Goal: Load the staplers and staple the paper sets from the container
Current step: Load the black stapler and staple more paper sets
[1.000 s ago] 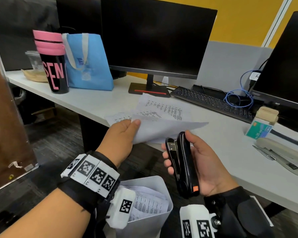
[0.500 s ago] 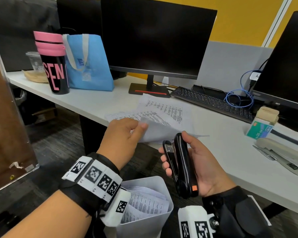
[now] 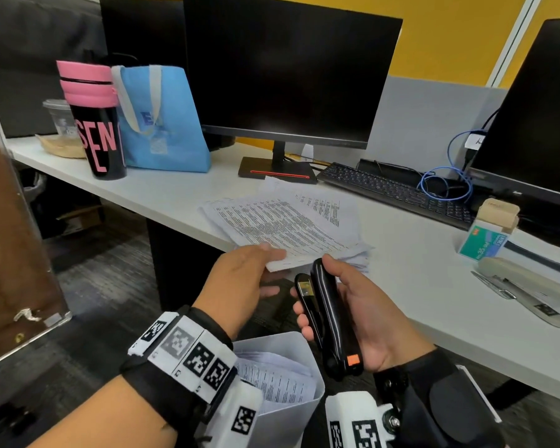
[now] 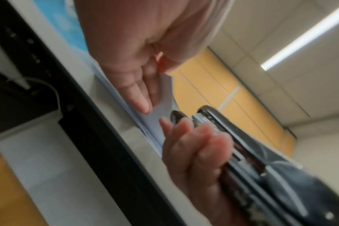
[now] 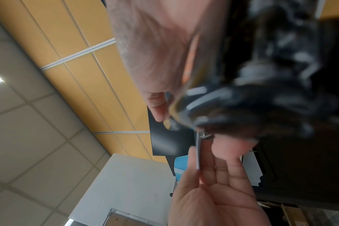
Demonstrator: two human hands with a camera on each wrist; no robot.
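Note:
My right hand [image 3: 317, 295] grips a black stapler [image 3: 333, 334] upright at the desk's front edge, its mouth open toward the papers. My left hand [image 3: 270, 270] pinches the near corner of a printed paper set [image 3: 288, 227], thumb on top and fingers under the overhang. The set lies on other printed sheets on the white desk [image 3: 417, 302]. In the left wrist view the paper corner [image 4: 155, 122] is just beside the stapler's nose [image 4: 203, 113]. The right wrist view is blurred, with the paper's edge [image 5: 198, 149] below the stapler [image 5: 261, 76]. A white container [image 3: 291, 415] with more printed sheets stands below my wrists.
A second, pale stapler [image 3: 524, 286] lies swung open at the right with a green staple box [image 3: 482, 240] behind it. A keyboard [image 3: 395, 192], two monitors [image 3: 288, 76], a blue bag [image 3: 162, 124] and a pink-lidded cup [image 3: 94, 124] stand farther back.
The paper set was held up off the desk; my left hand has laid it flat on the stack, keeping the near corner. The right hand and stapler stayed almost still.

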